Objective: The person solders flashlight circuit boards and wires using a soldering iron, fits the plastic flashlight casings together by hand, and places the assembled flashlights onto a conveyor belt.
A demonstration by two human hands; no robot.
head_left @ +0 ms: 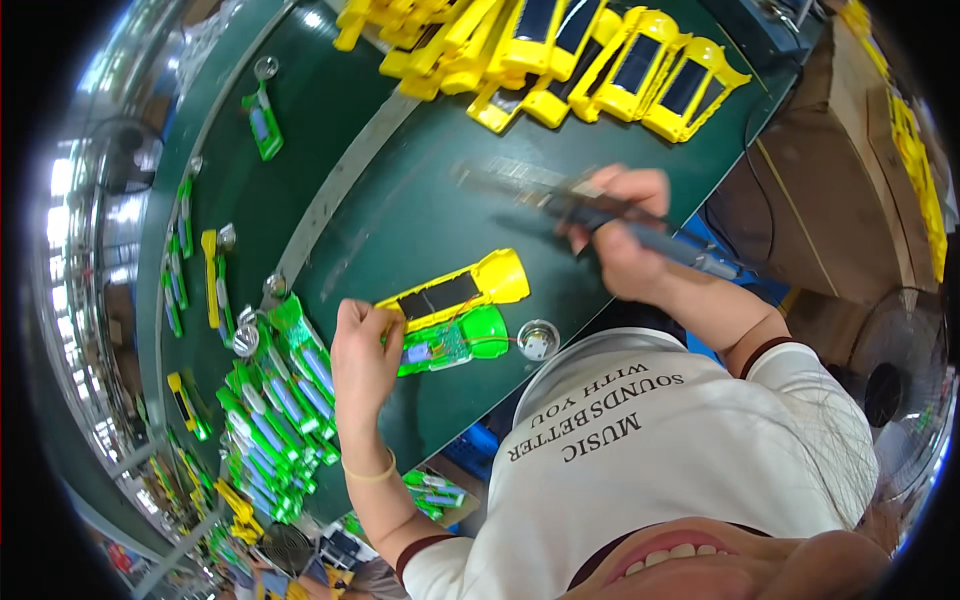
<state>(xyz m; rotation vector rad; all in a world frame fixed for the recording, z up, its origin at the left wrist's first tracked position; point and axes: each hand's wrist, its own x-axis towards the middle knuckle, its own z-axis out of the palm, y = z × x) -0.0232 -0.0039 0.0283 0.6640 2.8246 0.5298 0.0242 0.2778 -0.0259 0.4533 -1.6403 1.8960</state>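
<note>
My left hand is closed, its fingertips pinching the left ends of a yellow flashlight casing half and a green casing half. The two halves lie side by side on the table, joined by thin wires. A dark solar panel is set in the yellow one; the green one holds a circuit board and a bluish cell. Wires run from it to a round silver lamp head near the table's edge. Above and right of them, my right hand grips a long grey-and-black screwdriver-like tool, its tip smeared by motion.
Yellow casings with solar panels are piled at the far side of the green table. Green assemblies are heaped left of my left hand. A lone green assembly lies beyond a grey strip. Brown cardboard stands right.
</note>
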